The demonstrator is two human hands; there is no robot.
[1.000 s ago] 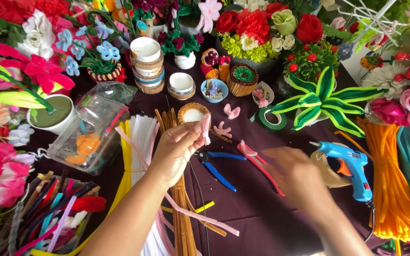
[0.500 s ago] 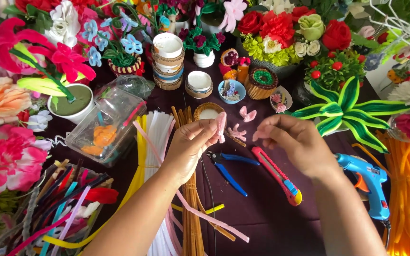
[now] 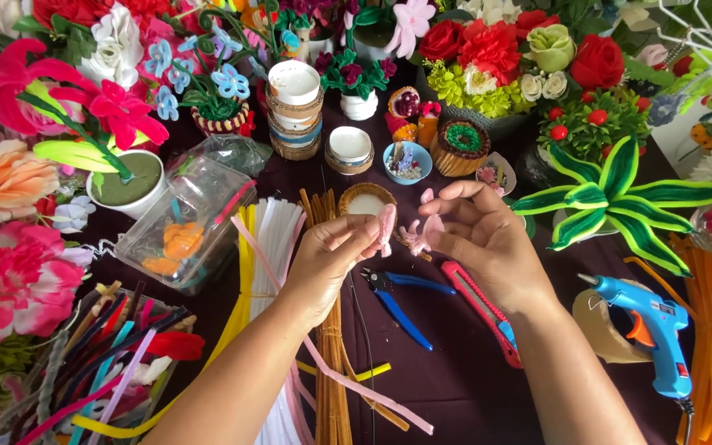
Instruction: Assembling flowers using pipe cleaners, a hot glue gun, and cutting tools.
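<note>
- dark purple cloth-covered table: crowded on every side with craft flowers; everything below is placed relative to the small round woven tray with a white inside at its middle. any wide arm swing, i judge, would knock something off the pile.
- clear plastic box holding orange pieces: left of the woven tray, lying tilted; a nudge from the left forearm could tip it further.
- blue hot glue gun: well to the right of the tray and nearer the person, nozzle pointing left toward the right wrist; if hot, a drawn-back arm could brush it.
- left hand: just below the tray, fingers closed in a pinch on a pale pink fuzzy pipe cleaner, whose looped end stands up beside the tray while its long tail trails toward the person. that tail could snag on the bundle of tan sticks and pull the loop out of shape.
- right hand: right of the tray, thumb and forefinger curled nearly shut around the small pink petal piece; how firm the hold is i cannot tell. a loose pinch could let the loops spring apart.
- red utility knife and blue-handled pliers: just below the tray under both hands; a dropped wrist could land on them, and whether the blade is out cannot be seen.
</note>
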